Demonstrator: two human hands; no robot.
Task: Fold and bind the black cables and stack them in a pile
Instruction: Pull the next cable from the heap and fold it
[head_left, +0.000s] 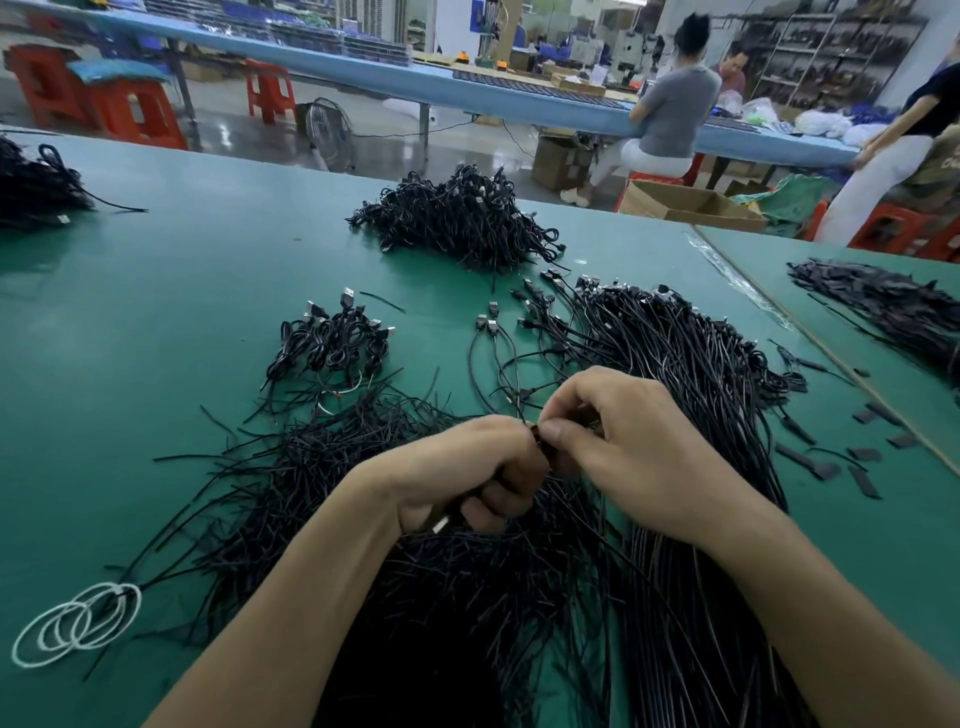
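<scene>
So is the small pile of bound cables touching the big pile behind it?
No, a strip of bare green table separates the small pile from the big pile.

Green table (156, 291) bears black cables (691, 364), ties (291, 467).

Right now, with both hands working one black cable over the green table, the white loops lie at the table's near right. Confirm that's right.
Not right. The head view shows the white loops at the near left of the green table, not the right. The rest stands: the left hand and the right hand grip one black cable between them.
</scene>
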